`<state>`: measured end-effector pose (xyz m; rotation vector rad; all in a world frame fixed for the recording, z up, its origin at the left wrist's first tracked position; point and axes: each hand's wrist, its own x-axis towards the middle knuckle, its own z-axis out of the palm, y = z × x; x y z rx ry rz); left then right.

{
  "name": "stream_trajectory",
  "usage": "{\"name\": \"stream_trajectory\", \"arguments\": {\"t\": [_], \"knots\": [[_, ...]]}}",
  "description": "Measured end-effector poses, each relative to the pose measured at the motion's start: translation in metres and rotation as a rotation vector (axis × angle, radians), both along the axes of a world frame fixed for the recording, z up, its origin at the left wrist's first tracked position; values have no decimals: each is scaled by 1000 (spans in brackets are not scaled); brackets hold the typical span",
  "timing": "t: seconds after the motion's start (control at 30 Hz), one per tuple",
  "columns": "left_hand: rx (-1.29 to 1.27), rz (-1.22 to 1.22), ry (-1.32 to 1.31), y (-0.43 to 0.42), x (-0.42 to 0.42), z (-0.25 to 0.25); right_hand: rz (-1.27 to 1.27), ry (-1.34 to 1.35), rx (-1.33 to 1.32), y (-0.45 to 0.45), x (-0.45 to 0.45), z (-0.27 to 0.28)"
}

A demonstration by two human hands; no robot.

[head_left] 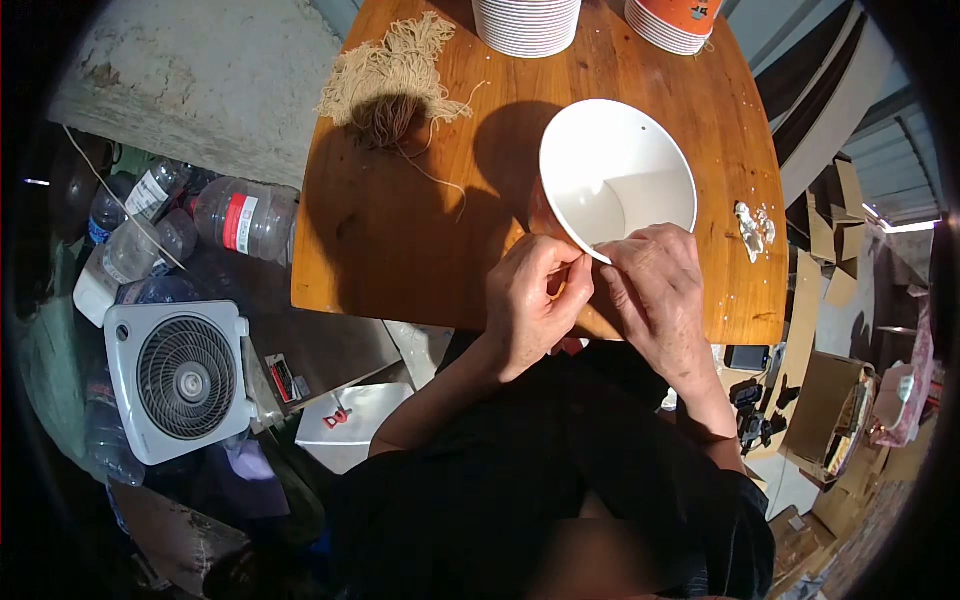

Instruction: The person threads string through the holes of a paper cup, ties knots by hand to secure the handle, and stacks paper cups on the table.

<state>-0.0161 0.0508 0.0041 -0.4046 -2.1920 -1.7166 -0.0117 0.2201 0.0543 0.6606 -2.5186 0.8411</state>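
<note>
A white-lined paper bucket tilts toward me near the front edge of the wooden table, its mouth facing up and a small hole in its far wall. My right hand is closed on the near rim, fingers over the inside and thumb below. Just left of it, my left hand pinches at the outside of the same rim. Whatever sits between those fingertips is too small to make out. A bundle of tan strings lies at the table's back left, with one loose strand trailing toward the bucket.
Two stacks of nested paper buckets, one white-sided and one orange, stand at the back of the wooden table. Crumpled white scraps lie at its right. A box fan and plastic bottles are at left; cardboard boxes stand right.
</note>
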Motion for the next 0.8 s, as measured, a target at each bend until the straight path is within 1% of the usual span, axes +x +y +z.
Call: {"name": "stream_trajectory", "arguments": {"t": [0.07,0.3,0.4,0.47,0.5,0.57,0.6,0.63,0.7,0.8], "knots": [[36,2,-24,-1,3,-6,33,-14,31,0,1,0],[-58,24,-7,-10,8,-19,11,-74,50,-2,-3,-3],[-53,26,0,-10,8,-20,61,-117,75,-1,-11,9],[-38,23,-11,-10,7,-21,136,-323,125,0,-18,18],[-38,23,-8,-10,7,-22,135,-323,126,1,-23,18],[-36,23,-6,-10,7,-22,209,-403,145,5,-35,15],[-34,22,-10,-10,7,-22,288,-301,60,5,-41,11],[-31,22,-14,-10,7,-22,289,-303,60,5,-45,11],[-42,27,6,-11,5,-20,380,-437,22,8,-52,12],[-50,30,23,-11,4,-20,426,-454,37,9,-61,13]]}}
